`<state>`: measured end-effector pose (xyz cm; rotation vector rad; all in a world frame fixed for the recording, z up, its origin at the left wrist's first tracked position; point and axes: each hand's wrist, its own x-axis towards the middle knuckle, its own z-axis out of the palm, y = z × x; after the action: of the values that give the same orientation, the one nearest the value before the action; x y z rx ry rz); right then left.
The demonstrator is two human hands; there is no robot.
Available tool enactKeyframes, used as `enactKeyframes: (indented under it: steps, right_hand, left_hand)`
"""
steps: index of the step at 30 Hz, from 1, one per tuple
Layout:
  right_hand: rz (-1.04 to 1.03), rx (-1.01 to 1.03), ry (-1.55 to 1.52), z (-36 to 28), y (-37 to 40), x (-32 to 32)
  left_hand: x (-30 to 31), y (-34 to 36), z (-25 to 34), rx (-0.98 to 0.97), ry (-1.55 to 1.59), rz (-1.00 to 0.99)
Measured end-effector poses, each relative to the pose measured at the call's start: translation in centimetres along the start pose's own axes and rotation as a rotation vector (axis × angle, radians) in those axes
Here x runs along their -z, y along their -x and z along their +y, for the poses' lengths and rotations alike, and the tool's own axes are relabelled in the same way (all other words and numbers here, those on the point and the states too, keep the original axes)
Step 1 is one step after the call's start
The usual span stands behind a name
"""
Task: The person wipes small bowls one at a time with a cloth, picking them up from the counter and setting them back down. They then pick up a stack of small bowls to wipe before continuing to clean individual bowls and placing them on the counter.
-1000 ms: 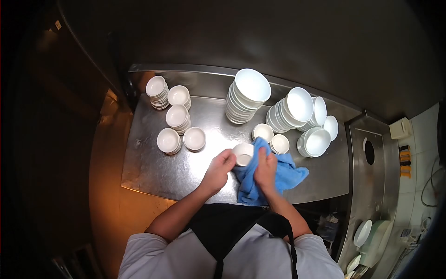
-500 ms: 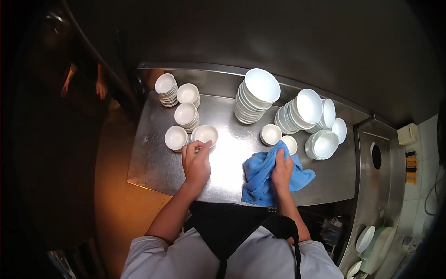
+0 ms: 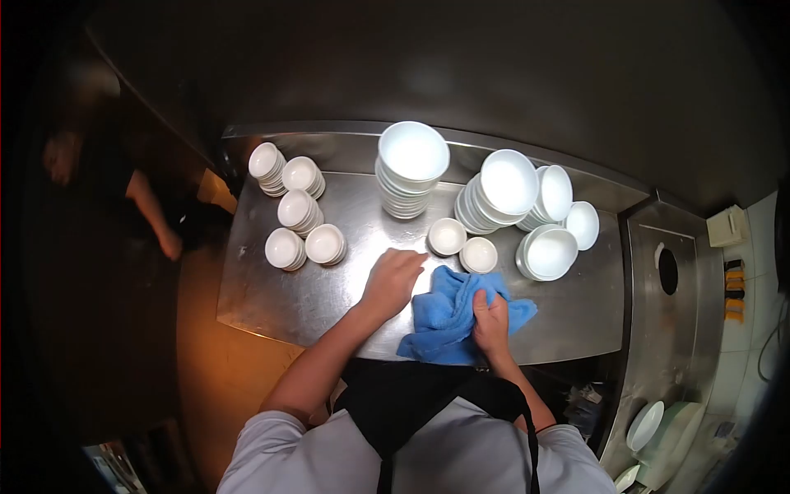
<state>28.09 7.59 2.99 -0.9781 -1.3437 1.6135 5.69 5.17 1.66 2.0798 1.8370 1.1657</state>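
Note:
My left hand (image 3: 395,281) is above the steel counter (image 3: 271,300), its fingers reaching toward two small white bowls, with nothing seen in it. One small bowl (image 3: 447,237) is just beyond its fingertips. The other small bowl (image 3: 478,255) stands beside it, close to the cloth's upper edge. A bunched blue cloth (image 3: 444,317) is gripped in my right hand (image 3: 491,323), thumb on top. To the left, small white bowls are grouped in several stacks, the nearest being a stack (image 3: 326,244) at the group's front right.
A tall stack of large white bowls (image 3: 413,156) stands at the back. More large bowls (image 3: 508,185) are stacked to its right. A sink unit (image 3: 658,329) adjoins the counter on the right. Another person's arm (image 3: 148,206) shows at the far left.
My left hand has left the small bowl at the left group and moved right, toward the two small bowls near the cloth. My right hand still holds the cloth. The other person has moved.

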Motion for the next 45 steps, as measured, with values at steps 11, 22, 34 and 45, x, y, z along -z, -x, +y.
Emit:
enactKeyframes:
  steps: [11, 22, 34, 45]
  right_hand:
    - [-0.117, -0.108, -0.197, -0.1, -1.3, 4.5]
    - [-0.020, 0.161, -0.017, 0.5, -2.9, -0.8]
    - [-0.272, 0.375, 0.199, -1.2, -1.9, -3.4]
    - [-0.303, 0.078, 0.063, -0.7, -2.1, -4.1]
  left_hand:
    - [-4.9, -2.9, 2.6, 0.129, -0.328, -0.230]
    - [-1.3, -1.3, 10.1, 0.875, 0.271, 0.164]
    - [-2.2, 3.2, 11.3, 0.705, 0.350, 0.182]
    - [-1.3, 1.7, 10.0, 0.825, 1.267, 0.501]
